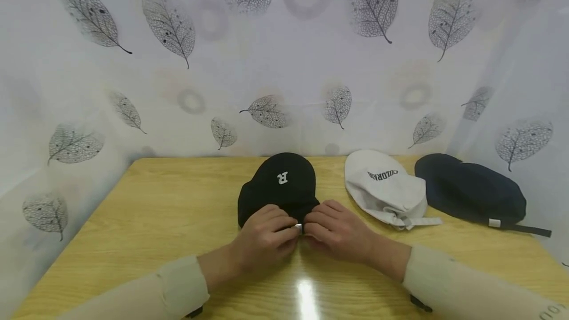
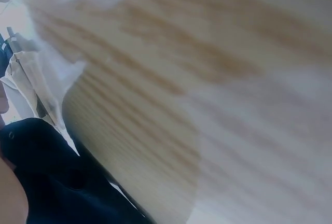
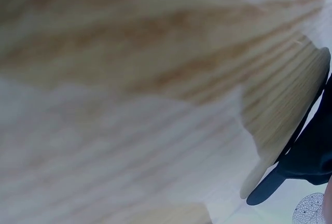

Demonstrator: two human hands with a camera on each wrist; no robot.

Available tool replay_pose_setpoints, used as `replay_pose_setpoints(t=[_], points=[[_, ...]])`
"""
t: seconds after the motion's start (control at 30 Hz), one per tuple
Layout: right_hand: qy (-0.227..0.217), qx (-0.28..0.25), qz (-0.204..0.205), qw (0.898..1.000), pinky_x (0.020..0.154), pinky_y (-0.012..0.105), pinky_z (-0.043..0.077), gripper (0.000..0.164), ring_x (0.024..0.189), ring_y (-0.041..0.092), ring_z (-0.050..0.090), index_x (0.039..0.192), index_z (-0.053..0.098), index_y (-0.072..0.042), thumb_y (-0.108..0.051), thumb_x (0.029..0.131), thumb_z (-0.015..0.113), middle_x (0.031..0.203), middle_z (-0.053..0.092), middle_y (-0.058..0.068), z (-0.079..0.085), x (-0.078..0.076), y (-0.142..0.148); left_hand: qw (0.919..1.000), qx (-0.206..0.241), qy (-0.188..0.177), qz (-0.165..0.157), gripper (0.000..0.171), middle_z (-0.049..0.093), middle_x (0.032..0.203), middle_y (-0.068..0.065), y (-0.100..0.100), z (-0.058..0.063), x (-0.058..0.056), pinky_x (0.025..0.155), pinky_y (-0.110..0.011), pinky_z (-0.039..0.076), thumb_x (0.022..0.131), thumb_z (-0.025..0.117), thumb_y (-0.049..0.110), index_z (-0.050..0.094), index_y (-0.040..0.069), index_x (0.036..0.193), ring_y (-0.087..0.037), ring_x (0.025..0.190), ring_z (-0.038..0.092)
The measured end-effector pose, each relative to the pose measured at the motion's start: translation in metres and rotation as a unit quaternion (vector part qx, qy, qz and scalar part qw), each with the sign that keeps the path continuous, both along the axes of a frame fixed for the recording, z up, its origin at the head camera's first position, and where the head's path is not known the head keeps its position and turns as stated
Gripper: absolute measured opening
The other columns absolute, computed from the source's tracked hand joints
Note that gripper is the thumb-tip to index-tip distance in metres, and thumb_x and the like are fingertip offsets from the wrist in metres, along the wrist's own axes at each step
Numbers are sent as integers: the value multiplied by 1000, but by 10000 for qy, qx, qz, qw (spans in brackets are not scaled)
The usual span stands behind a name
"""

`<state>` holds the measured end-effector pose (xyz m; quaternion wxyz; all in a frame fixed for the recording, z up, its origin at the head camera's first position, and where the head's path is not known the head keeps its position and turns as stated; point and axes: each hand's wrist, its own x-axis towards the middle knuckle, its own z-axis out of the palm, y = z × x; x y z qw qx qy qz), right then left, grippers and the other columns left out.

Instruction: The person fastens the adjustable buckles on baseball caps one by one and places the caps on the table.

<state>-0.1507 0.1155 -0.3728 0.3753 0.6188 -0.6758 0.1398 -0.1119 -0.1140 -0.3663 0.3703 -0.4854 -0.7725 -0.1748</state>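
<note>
A black cap (image 1: 275, 186) with a white letter R lies on the table, its back edge toward me. At that edge my left hand (image 1: 268, 233) pinches the strap by a small silver buckle (image 1: 299, 227). Close beside it, my right hand (image 1: 340, 231) grips the cap's back edge with curled fingers; the strap between the hands is mostly hidden. Dark cloth of the cap (image 2: 57, 177) fills the lower left of the left wrist view. In the right wrist view a loose strap end (image 3: 264, 187) sticks out from the cap.
Right of the black cap lies a white cap (image 1: 386, 186) with dark lettering and a loose strap. Farther right, a navy cap (image 1: 471, 189) has its strap trailing over the wooden table (image 1: 155, 201). A leaf-print curtain (image 1: 284, 63) stands behind and at both sides.
</note>
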Motion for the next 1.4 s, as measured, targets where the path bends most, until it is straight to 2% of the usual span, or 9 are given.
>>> replay_pose_setpoints(t=[0.23, 0.53, 0.73, 1.1, 1.27, 1.4], points=[[-67, 3, 36, 10000, 83, 37, 51, 12, 90, 20, 64, 99, 69, -7, -17, 94, 65, 97, 70, 2, -1, 0, -2, 9999, 69, -54, -130, 15, 74, 86, -2, -1, 0, 0, 77, -26, 54, 73, 82, 8, 80, 11, 88, -12, 79, 67], [44, -42, 114, 9999, 81, 37, 51, 13, 87, 20, 65, 96, 70, -7, -16, 96, 61, 94, 71, 3, -4, 0, -2, 9997, -95, 172, -148, 13, 73, 87, -1, 0, -2, -2, 78, -27, 54, 75, 80, 9, 79, 11, 88, -12, 79, 67], [63, -21, 195, 9998, 82, 37, 52, 13, 88, 21, 65, 94, 70, -6, -13, 95, 59, 93, 70, 3, -4, -1, -3, 9997, -48, 235, -109, 15, 73, 85, -1, 0, -2, -2, 77, -28, 54, 73, 79, 8, 79, 10, 88, -13, 78, 67], [-90, -23, 22, 10000, 81, 37, 52, 12, 85, 22, 63, 91, 68, -5, -11, 93, 58, 89, 68, 3, 1, -4, -1, 10000, -31, 56, -34, 10, 74, 86, -2, -2, 3, -2, 78, -28, 54, 81, 72, 8, 79, 10, 88, -14, 79, 67], [-91, -56, -62, 9999, 81, 38, 51, 9, 87, 23, 63, 90, 68, -6, -12, 90, 61, 91, 69, 4, 1, -5, 0, 10000, -71, -40, -21, 9, 73, 86, -2, -1, 3, -2, 79, -28, 54, 80, 75, 9, 79, 10, 88, -14, 79, 67], [-72, -66, -66, 9999, 84, 39, 52, 11, 91, 23, 64, 94, 69, -6, -14, 86, 69, 96, 70, 5, 0, -4, 1, 9999, -99, 39, -27, 11, 73, 85, -1, 0, 1, -4, 78, -28, 54, 77, 77, 8, 79, 10, 88, -14, 79, 66]])
